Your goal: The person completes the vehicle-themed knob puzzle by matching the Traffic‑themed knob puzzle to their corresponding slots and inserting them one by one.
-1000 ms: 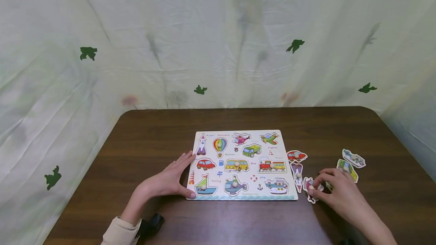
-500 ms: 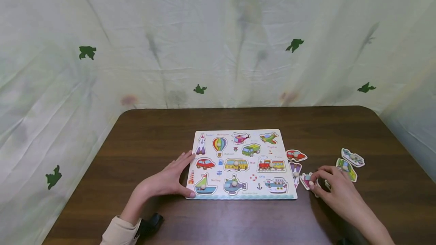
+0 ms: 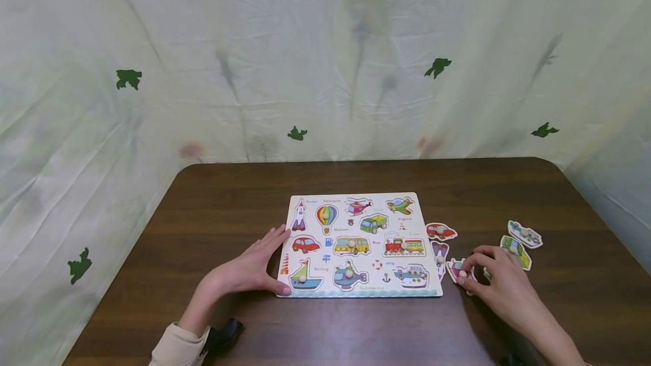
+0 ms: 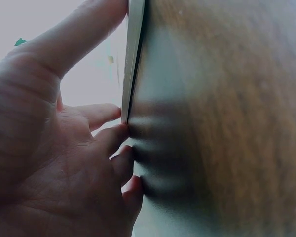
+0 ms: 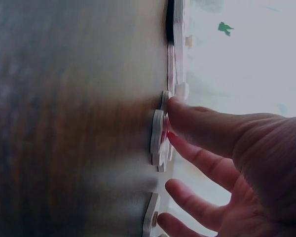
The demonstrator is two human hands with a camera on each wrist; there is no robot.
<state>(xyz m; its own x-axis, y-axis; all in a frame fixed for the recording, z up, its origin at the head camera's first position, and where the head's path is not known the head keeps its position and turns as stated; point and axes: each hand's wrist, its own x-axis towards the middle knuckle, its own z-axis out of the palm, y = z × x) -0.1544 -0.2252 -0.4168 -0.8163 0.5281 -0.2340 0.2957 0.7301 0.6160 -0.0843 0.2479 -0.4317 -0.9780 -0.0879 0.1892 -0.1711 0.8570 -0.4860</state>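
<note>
From the head view, the board (image 3: 377, 253) is a white rectangle covered in bright vehicle pictures, sitting mid-table (image 3: 356, 326). Its long axis runs side to side, with the blue wave strip nearest the person. The left hand (image 3: 259, 267) is spread at its left end, thumb on the near corner, not gripping anything. Off the board's right side, the right hand (image 3: 500, 281) has thumb and index pinched on a pink piece (image 3: 454, 268) with a white border. The hand covers too much of it, so I honestly can't tell its long axis or where it points. Red car (image 3: 441, 231) is just beyond it, truck (image 3: 516, 252) off to the right.

Left wrist view: the board's a thin pale edge, thumb over the top, fingers nearly straight.

Right wrist view: the pink piece is edge-on, thumb and index close together at it, other fingers loose.
</note>
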